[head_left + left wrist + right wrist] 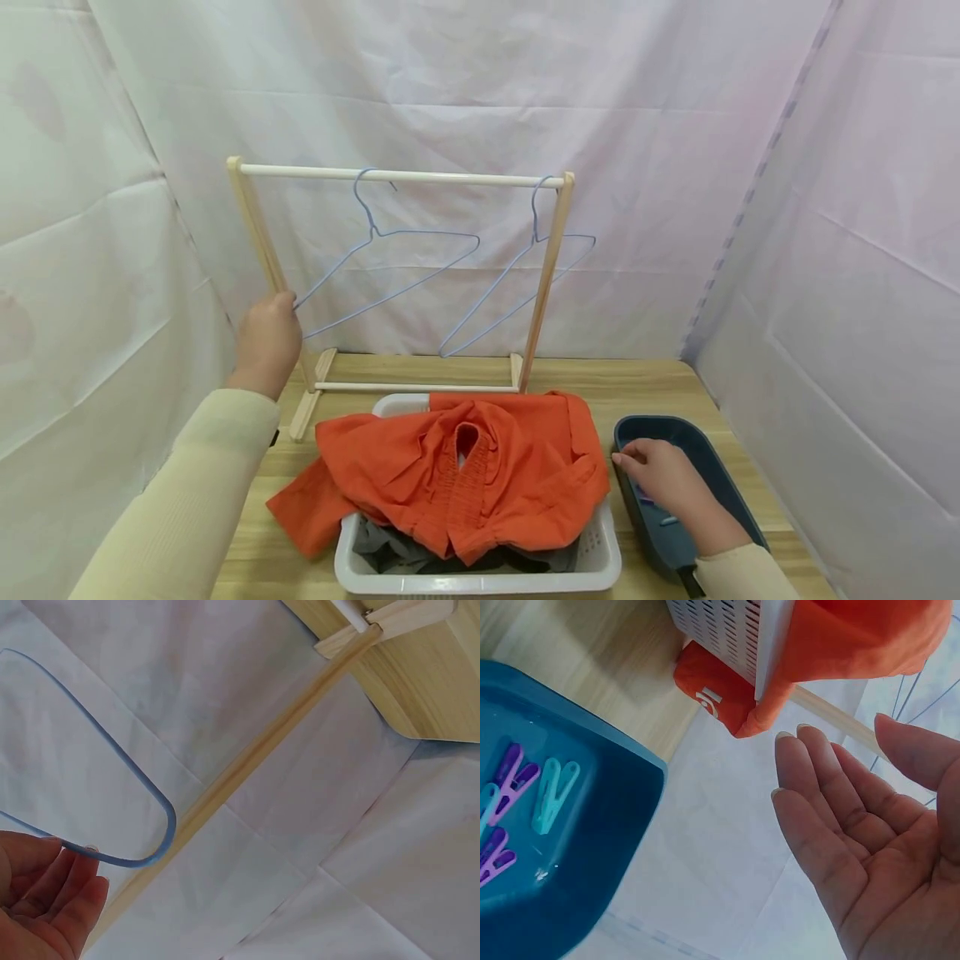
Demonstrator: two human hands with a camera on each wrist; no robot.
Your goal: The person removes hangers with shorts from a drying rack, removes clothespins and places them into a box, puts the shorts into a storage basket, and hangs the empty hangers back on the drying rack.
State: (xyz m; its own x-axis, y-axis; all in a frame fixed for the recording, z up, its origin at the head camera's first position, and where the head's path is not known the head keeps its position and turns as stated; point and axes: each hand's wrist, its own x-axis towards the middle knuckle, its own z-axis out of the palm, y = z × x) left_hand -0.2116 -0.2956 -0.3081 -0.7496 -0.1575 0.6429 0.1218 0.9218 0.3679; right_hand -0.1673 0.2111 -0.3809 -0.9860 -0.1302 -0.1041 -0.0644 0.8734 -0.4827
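Note:
My left hand (270, 340) pinches the lower corner of a blue wire hanger (390, 232), which hooks over the rack's top rail. In the left wrist view, thumb and fingertips meet on the hanger's wire (124, 862) close to its rounded end. Over the dark blue tray (678, 425) is my right hand (663, 475), its fingers loosely bent and holding nothing. The right wrist view shows its palm (885, 855) bare, with the tray beside it. An orange garment (480, 475) with a gathered waistband lies across a white basket (480, 583).
A second blue hanger (487, 296) hangs near the right post of the wooden rack (551, 275). Dark grey cloth (393, 546) lies under the orange garment. Purple clothespins (514, 780) and teal clothespins (553, 795) lie in the tray. White curtains (637, 167) enclose the wooden table (637, 375).

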